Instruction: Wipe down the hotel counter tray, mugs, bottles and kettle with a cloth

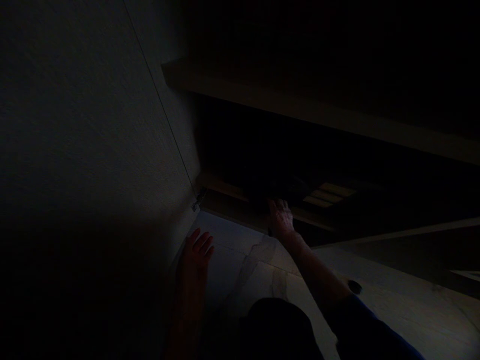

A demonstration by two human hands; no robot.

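The picture is very dark. My left hand (198, 248) is raised near the wall corner at the lower left, fingers apart, holding nothing that I can see. My right hand (282, 218) reaches forward to the front edge of the low shelf (313, 216). Its fingers are bent against a dark shape that interrupts the shelf's pale edge. What that shape is, the darkness hides. Behind the right hand lies a pale patch split by dark bars (330, 195), too dim to name.
An upper shelf (262, 97) juts out above my hands. At the left stands a pale wall (112, 125) with a thin cord or line (165, 112) running down to a small metal fitting (197, 201). A round dark spot (354, 286) shows on the light floor (405, 300).
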